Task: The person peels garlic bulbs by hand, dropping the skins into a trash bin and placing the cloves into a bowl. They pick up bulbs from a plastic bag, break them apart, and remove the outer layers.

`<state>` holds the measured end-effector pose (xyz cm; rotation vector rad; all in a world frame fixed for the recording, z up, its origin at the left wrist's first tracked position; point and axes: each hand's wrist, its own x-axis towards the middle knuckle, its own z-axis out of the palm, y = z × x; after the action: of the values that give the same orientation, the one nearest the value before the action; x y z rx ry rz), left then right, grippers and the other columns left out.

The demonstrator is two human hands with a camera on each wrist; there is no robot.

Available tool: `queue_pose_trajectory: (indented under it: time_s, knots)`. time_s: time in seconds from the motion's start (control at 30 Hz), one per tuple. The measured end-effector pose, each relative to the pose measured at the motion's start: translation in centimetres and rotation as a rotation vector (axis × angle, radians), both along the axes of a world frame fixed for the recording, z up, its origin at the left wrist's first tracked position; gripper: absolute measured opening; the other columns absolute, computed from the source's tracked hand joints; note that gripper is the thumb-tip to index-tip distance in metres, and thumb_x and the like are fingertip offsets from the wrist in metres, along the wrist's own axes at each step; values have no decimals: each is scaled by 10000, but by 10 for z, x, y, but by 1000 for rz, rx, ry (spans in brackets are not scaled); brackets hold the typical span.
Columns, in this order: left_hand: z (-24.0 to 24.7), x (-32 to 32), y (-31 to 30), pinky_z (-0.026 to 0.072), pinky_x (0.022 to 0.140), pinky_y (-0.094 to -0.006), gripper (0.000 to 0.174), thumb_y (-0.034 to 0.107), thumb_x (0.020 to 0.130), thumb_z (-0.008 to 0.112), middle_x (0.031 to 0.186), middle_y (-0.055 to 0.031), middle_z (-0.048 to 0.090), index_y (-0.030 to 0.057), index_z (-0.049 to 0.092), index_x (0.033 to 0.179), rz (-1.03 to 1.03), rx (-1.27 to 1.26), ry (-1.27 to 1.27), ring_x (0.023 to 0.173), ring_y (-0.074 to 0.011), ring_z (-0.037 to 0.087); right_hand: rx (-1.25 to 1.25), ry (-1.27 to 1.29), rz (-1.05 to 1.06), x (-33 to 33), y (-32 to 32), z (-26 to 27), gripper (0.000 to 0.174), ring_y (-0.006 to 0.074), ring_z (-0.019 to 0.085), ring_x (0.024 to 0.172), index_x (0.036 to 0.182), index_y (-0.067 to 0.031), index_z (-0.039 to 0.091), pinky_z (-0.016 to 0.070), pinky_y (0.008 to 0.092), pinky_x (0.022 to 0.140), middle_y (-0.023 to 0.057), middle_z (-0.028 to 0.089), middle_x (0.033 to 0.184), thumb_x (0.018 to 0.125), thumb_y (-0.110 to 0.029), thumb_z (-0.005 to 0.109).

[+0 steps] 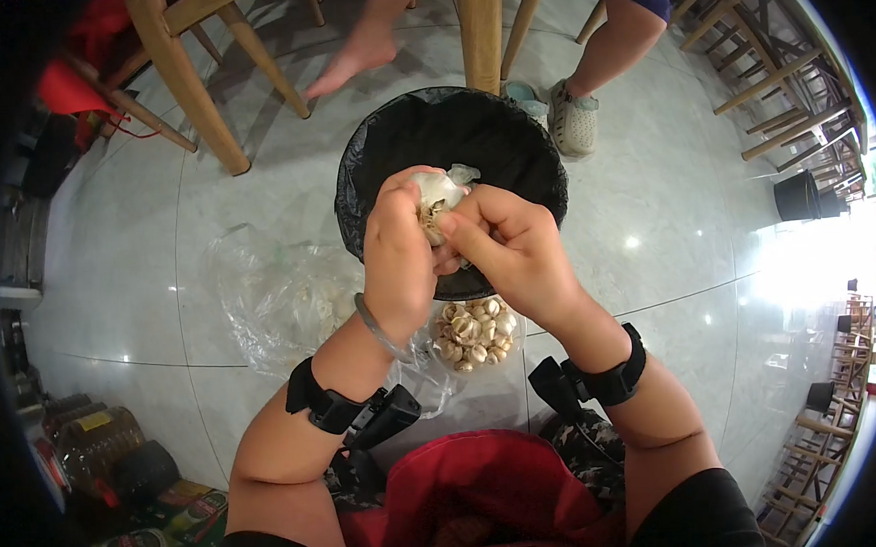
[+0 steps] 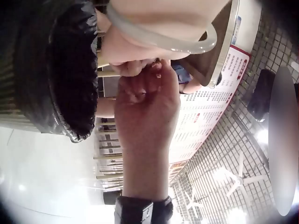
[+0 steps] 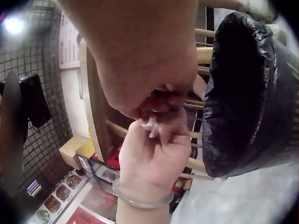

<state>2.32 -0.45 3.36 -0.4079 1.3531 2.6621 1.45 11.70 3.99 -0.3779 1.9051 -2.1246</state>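
Over the mouth of a bin (image 1: 354,146) lined with a black bag, my left hand (image 1: 397,251) holds a white garlic bulb (image 1: 437,189), its fingers curled round it. My right hand (image 1: 516,247) meets it from the other side, thumb and curled fingers pinching the bulb at its brownish root end. From the right wrist, a bit of pale garlic skin (image 3: 150,125) shows between the two hands. The hands mostly hide the bulb in both wrist views. Close below the bin lies a pile of garlic cloves (image 1: 474,335).
A crumpled clear plastic bag (image 1: 285,303) spreads over the tiled floor left of the cloves. Beyond the bin stand a wooden table leg (image 1: 481,36) and another person's feet, one in a grey clog (image 1: 575,122). Bottles of brown liquid (image 1: 101,444) are at lower left.
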Motion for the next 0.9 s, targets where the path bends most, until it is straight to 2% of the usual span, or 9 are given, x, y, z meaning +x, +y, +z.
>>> queue_pose_trajectory:
  time_s: [0.13, 0.23, 0.33, 0.43, 0.53, 0.63, 0.67, 0.77, 0.9]
  knots:
    - [-4, 0, -4, 306, 412, -231, 313, 277, 933, 285, 836, -66, 587, 80, 485, 1074, -43, 146, -28, 505, -90, 428, 108, 90, -4, 2, 0, -3, 186, 91, 646, 675, 754, 24, 537, 484, 219, 556, 61, 623, 665, 878, -104, 587]
    - [-1, -1, -2, 310, 428, -226, 316, 282, 931, 283, 854, -63, 592, 84, 481, 1078, -1, 136, -80, 510, -89, 420, 13, 23, 40, 0, 1, -6, 193, 90, 646, 709, 753, 23, 535, 490, 223, 575, 58, 623, 663, 886, -112, 572]
    - [-1, -4, -6, 313, 448, -220, 308, 278, 925, 290, 871, -57, 596, 92, 478, 1083, 43, 75, 7, 516, -90, 413, 107, 79, 47, -4, 2, 1, 198, 84, 621, 680, 742, 18, 533, 477, 242, 562, 35, 610, 641, 891, -111, 552]
    - [-1, -3, -8, 316, 463, -221, 301, 276, 916, 302, 886, -64, 599, 100, 470, 1093, 16, -7, 160, 523, -95, 418, 105, 59, 2, -10, 7, -7, 178, 80, 563, 616, 712, 8, 534, 452, 277, 536, 34, 594, 617, 844, -107, 568]
    - [4, -4, -6, 309, 453, -225, 292, 275, 908, 315, 882, -75, 599, 101, 465, 1088, 39, 113, 111, 504, -96, 407, 385, 191, -114, -16, 15, 0, 146, 125, 505, 516, 665, 7, 520, 421, 308, 501, 78, 562, 583, 755, -85, 589]
    - [-6, -4, -17, 309, 470, -224, 320, 321, 916, 314, 934, -67, 599, 112, 471, 1100, -48, 168, 109, 490, -86, 385, 592, 391, -231, -21, 20, 3, 150, 186, 499, 483, 623, 11, 497, 415, 316, 489, 125, 514, 563, 682, -81, 600]
    - [-7, -4, -16, 302, 460, -223, 317, 324, 918, 318, 928, -73, 600, 113, 470, 1099, -64, 162, 85, 479, -84, 375, 632, 417, -219, -23, 22, 4, 149, 265, 496, 477, 612, 17, 473, 412, 332, 479, 150, 495, 561, 668, -59, 588]
    - [-7, -4, -13, 281, 433, -220, 308, 331, 924, 331, 908, -86, 601, 117, 469, 1097, -112, 136, 30, 460, -80, 357, 753, 424, -186, -23, 25, 5, 150, 305, 500, 491, 604, 12, 458, 414, 352, 486, 155, 494, 561, 664, -48, 583]
    - [-6, -2, -10, 276, 427, -210, 289, 322, 932, 354, 912, -92, 597, 123, 460, 1113, -222, 129, 59, 467, -72, 359, 765, 533, -257, -28, 30, 3, 146, 326, 502, 519, 620, 4, 446, 415, 364, 503, 160, 482, 564, 653, -18, 587]
